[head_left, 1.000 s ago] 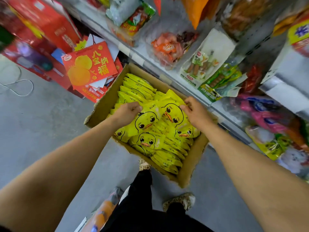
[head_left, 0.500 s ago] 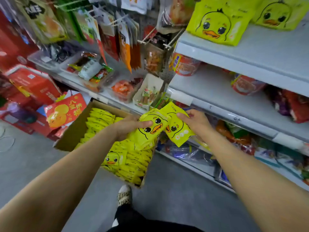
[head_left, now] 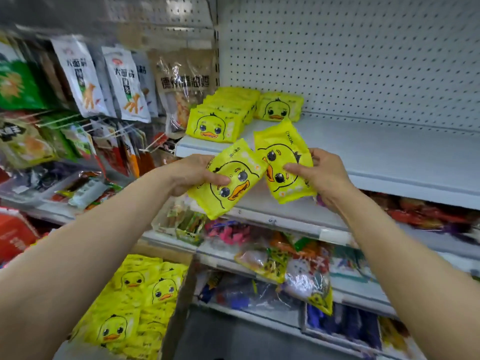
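low and closest, the open brown cardboard box point(head_left: 179, 302) holds the boxed duck packets point(head_left: 145, 294), soft yellow plastic pouches lying flat in rows. a second ago both hands were down inside it. now they are up at shelf height, each with a packet, so the pick is done and, i judge, only the placing remains.

the left hand point(head_left: 193, 174) is closed round the left duck packet point(head_left: 231, 180), a flat, glossy yellow film pouch printed with a cartoon duck face; the thumb lies across the front and the pouch is tilted. the right hand point(head_left: 322, 178) pinches the right duck packet point(head_left: 283, 162) the same way, thumb on the print, fingers behind. the two pouches overlap at their inner corners, in the air just in front of the shelf edge.

beyond them the white painted metal shelf point(head_left: 376, 152) is smooth, with a shelved stack of duck packets point(head_left: 218, 120) at its left end and another duck packet point(head_left: 279, 106) facing out behind it. farthest is the white perforated pegboard back panel point(head_left: 350, 61), and to its left crinkly hanging snack bags point(head_left: 124, 81) on wire hooks.
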### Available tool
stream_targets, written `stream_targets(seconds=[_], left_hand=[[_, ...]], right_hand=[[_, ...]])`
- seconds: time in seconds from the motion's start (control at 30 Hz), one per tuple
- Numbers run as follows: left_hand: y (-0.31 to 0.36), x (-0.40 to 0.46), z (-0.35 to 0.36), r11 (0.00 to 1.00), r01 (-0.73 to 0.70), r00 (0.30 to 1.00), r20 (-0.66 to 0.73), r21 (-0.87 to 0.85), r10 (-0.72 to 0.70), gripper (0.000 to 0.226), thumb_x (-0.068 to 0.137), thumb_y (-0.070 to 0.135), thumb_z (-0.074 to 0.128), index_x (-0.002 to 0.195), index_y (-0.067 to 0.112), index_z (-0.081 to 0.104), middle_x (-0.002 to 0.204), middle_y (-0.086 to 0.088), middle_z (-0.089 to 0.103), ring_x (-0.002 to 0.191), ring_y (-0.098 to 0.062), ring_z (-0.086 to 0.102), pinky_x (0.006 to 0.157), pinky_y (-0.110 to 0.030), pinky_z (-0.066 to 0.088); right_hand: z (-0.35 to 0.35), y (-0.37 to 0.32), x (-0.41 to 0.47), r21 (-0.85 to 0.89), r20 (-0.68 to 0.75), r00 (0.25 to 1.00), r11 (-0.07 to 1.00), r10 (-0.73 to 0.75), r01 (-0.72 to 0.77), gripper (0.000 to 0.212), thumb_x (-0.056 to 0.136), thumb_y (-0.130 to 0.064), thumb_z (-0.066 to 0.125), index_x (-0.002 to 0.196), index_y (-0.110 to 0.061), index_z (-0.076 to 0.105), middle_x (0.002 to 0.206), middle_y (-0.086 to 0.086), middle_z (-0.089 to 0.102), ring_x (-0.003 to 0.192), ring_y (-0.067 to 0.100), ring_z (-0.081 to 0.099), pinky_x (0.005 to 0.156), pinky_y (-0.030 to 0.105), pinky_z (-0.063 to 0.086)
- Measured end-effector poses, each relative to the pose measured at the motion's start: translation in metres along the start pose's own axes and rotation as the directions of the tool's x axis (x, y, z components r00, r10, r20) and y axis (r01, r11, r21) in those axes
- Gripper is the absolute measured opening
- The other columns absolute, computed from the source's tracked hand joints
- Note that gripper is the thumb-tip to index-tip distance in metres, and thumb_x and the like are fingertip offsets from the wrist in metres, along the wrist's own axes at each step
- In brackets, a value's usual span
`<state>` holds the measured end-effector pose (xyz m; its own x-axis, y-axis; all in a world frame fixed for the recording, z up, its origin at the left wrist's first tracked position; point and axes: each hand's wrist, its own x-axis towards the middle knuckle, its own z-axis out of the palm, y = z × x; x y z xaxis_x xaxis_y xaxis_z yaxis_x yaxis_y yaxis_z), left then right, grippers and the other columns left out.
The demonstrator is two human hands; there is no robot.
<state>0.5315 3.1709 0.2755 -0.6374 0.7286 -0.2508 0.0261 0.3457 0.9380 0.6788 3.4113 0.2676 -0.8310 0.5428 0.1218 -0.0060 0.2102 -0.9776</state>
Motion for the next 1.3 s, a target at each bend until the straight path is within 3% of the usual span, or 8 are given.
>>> stream_targets(seconds=[0.13,0.27,0.43,0.57,0.87,0.97,1.1,1.3], left_hand=[[0.041,0.032,0.015,0.998,-0.012,0.999,0.048,0.056,0.009,0.031,0.079,0.0,0.07,0.106,0.015,0.067,0.099,-0.008,0.075,0.085,-0.024,0.073,0.068,-0.037,0.06],[0.073,0.073,0.026,0.993,-0.031,0.995,0.103,0.116,0.019,0.033,0.079,-0.004,0.07,0.108,0.011,0.068,0.104,-0.012,0.073,0.095,-0.03,0.07,0.087,-0.046,0.055],[0.111,0.133,0.023,0.971,-0.105,0.985,0.157,0.216,0.072,0.051,0.078,0.001,0.075,0.125,0.011,0.059,0.113,-0.006,0.071,0.102,-0.024,0.069,0.092,-0.044,0.054],[0.136,0.18,0.014,0.896,-0.168,0.983,0.133,0.412,0.123,0.039,0.078,0.019,0.079,0.113,0.017,0.063,0.11,0.005,0.069,0.109,-0.015,0.061,0.09,-0.024,0.045],[0.161,0.285,-0.011,0.761,-0.218,0.976,0.132,0.61,0.174,0.05,0.074,0.025,0.083,0.12,0.015,0.066,0.114,0.002,0.065,0.113,-0.017,0.058,0.086,-0.024,0.041],[0.158,0.316,-0.019,0.694,-0.246,0.968,0.136,0.677,0.211,0.055,0.071,0.029,0.085,0.12,0.015,0.066,0.112,0.003,0.064,0.114,-0.019,0.057,0.092,-0.027,0.042],[0.154,0.349,-0.03,0.576,-0.29,0.95,0.157,0.764,0.27,0.065,0.07,0.032,0.085,0.129,0.016,0.061,0.129,-0.003,0.061,0.119,-0.022,0.055,0.104,-0.038,0.044],[0.146,0.373,-0.046,0.562,-0.348,0.922,0.165,0.751,0.35,0.072,0.072,0.033,0.084,0.135,0.018,0.053,0.138,-0.005,0.053,0.126,-0.02,0.05,0.094,-0.023,0.037]], right_hand=[[-0.038,-0.022,0.018,0.003,-0.1,0.993,0.998,-0.058,0.059,0.035,0.067,-0.014,0.088,0.097,-0.018,0.07,0.092,0.003,0.076,0.079,0.018,0.074,0.068,0.035,0.06],[-0.068,-0.037,0.041,-0.029,-0.131,0.989,0.997,-0.072,0.069,0.029,0.071,-0.008,0.085,0.093,-0.019,0.07,0.088,0.0,0.075,0.067,0.01,0.072,0.051,0.025,0.055],[-0.094,-0.045,0.082,-0.081,-0.204,0.974,0.993,-0.096,0.082,0.026,0.07,-0.009,0.085,0.091,-0.016,0.071,0.079,-0.002,0.075,0.062,0.011,0.071,0.047,0.023,0.052],[-0.101,-0.05,0.12,-0.149,-0.227,0.967,0.985,-0.116,0.083,0.024,0.07,-0.011,0.086,0.088,-0.019,0.071,0.077,-0.003,0.075,0.064,0.012,0.072,0.053,0.026,0.057],[-0.097,-0.041,0.196,-0.251,-0.255,0.963,0.968,-0.09,0.024,0.031,0.066,-0.018,0.089,0.092,-0.019,0.072,0.085,-0.003,0.076,0.079,0.019,0.074,0.073,0.037,0.061],[-0.093,-0.035,0.211,-0.268,-0.256,0.963,0.963,-0.089,0.018,0.035,0.065,-0.02,0.09,0.095,-0.018,0.072,0.086,-0.002,0.076,0.08,0.02,0.074,0.078,0.044,0.06],[-0.09,-0.029,0.226,-0.277,-0.279,0.956,0.961,-0.089,0.009,0.036,0.064,-0.02,0.09,0.096,-0.016,0.072,0.087,-0.001,0.077,0.082,0.02,0.074,0.081,0.048,0.059],[-0.084,-0.024,0.242,-0.296,-0.289,0.953,0.955,-0.087,-0.003,0.035,0.065,-0.016,0.09,0.095,-0.013,0.072,0.088,0.002,0.076,0.081,0.022,0.074,0.08,0.047,0.059]])
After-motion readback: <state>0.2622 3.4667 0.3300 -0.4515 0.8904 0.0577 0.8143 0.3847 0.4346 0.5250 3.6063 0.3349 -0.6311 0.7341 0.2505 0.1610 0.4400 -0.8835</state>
